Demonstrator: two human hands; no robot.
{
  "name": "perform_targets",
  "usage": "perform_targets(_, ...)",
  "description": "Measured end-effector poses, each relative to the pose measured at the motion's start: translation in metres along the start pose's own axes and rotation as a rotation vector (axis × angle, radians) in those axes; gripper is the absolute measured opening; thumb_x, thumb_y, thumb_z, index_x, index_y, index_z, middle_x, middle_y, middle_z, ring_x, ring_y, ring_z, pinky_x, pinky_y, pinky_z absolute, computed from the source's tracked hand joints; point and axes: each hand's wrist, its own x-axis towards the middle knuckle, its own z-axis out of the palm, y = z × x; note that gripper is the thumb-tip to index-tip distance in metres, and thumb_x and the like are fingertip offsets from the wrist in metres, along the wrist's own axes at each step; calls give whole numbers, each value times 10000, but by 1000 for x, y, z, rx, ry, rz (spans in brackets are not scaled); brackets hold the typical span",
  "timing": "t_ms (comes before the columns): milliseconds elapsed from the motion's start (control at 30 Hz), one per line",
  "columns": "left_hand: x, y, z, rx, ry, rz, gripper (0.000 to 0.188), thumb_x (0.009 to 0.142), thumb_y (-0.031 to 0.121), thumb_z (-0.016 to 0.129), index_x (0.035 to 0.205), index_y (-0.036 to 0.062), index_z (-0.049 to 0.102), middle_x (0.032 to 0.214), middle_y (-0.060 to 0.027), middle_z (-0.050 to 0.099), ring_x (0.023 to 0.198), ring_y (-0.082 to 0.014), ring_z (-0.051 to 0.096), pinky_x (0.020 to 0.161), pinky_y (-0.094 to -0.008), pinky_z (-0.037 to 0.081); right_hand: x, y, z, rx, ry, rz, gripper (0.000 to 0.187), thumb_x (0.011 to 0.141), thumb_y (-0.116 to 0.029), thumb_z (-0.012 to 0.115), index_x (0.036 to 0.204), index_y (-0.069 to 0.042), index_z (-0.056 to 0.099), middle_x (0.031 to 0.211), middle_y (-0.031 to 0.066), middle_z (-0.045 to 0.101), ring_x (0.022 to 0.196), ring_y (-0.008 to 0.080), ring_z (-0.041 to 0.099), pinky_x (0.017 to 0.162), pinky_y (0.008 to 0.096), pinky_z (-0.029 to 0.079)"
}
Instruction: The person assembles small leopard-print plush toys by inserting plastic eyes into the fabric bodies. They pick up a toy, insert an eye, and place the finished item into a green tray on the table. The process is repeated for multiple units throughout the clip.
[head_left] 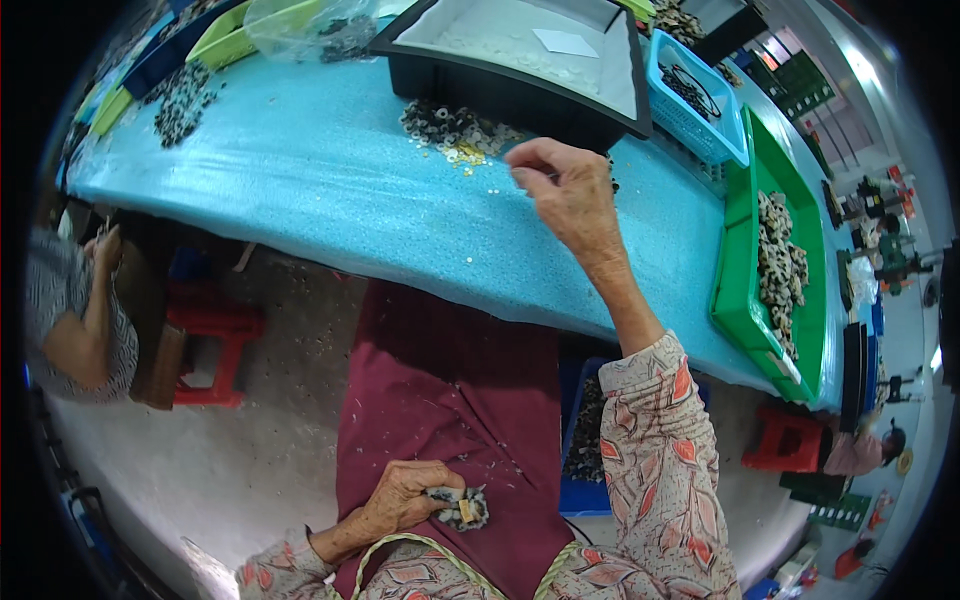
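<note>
My left hand is down at my lap, its fingers closed round a small mottled grey-and-white part with a yellowish piece at its middle. Its exact kind does not show. Over the blue-covered table, my right hand is raised with its fingers curled and the thumb drawn close to the index finger. Anything between those fingertips is too small to make out. Just left of it lies a heap of small black and white rings, with tiny yellow bits scattered along its near side.
Behind my right hand stands a black tray lined with white. A light blue basket and a green crate of small parts are at the right. More loose parts lie far left. A person sits at the left beside a red stool.
</note>
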Motion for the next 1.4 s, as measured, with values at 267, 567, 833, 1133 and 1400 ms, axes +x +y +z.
perform_targets(267,-1,-15,21,-29,102,-144,243,528,-73,679,757,7,663,684,-61,629,617,-142,606,565,-254,446,-13,-26,-67,-76,160,-165,78,732,-12,659,792,-55,683,758,111,679,674,253,661,631,327,517)
perform_targets(567,-1,-5,11,125,-60,73,188,613,40,697,795,24,654,649,-77,587,572,-211,585,522,-308,430,-104,45,-273,-367,262,203,234,872,-148,662,1083,-47,678,964,28,691,869,90,637,786,224,515)
perform_targets(833,2,-2,8,174,-94,192,127,654,45,665,780,39,660,643,-62,587,568,-215,591,527,-326,458,-64,37,-245,-367,326,195,141,843,-71,652,971,-50,707,812,19,683,733,72,618,656,220,507)
perform_targets(1133,36,9,-8,-180,-128,-278,186,670,-95,627,837,-32,679,751,-54,666,695,-94,611,624,-236,481,121,38,-173,-181,75,13,135,805,-89,622,886,-1,686,718,90,673,654,150,634,654,272,508)
perform_targets(1400,68,3,-34,-300,-157,-396,165,695,-41,627,848,-3,675,752,-65,665,703,-114,623,641,-256,498,220,92,-25,-710,-578,91,349,944,-311,511,1202,-79,551,1027,197,633,987,338,609,851,446,481)
